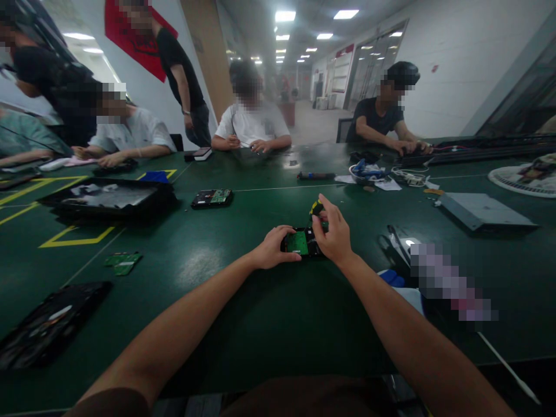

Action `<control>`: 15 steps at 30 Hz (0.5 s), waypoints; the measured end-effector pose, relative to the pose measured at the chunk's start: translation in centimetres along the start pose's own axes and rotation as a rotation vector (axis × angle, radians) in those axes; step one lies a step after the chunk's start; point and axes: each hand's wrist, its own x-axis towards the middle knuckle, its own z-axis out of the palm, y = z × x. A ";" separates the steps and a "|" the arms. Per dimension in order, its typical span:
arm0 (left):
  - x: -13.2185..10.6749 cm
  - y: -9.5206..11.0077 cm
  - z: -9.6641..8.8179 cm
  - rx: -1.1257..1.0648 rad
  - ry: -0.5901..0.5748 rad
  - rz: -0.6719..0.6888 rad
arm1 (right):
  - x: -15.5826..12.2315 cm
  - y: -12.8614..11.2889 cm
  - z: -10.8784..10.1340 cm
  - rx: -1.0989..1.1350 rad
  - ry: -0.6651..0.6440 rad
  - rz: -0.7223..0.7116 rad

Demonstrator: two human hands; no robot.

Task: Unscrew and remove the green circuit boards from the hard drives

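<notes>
A small black device with a green circuit board (299, 242) lies on the dark green table (243, 289) in front of me. My left hand (273, 248) grips its left end, fingers curled round the edge. My right hand (333, 231) is closed on a screwdriver with a yellow and black handle (317, 207), held upright with its tip down on the right part of the board.
Another device with a green board (212, 198) lies further back, loose green boards (123, 262) at the left, black trays (108, 198) beyond. A grey metal panel (482, 211) and a bowl of parts (365, 172) sit at the right. Several people work along the far side.
</notes>
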 end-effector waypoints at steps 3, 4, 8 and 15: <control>0.0 -0.1 0.0 -0.003 0.000 0.001 | 0.0 0.0 0.0 -0.015 0.008 0.016; 0.0 -0.1 0.0 -0.003 0.000 0.000 | 0.0 0.0 -0.1 -0.022 0.009 0.022; 0.0 -0.2 0.0 -0.004 0.005 -0.005 | -0.1 0.1 0.0 -0.029 0.002 0.025; 0.0 -0.2 0.1 0.007 0.011 0.009 | 0.0 0.0 0.0 -0.031 0.008 0.024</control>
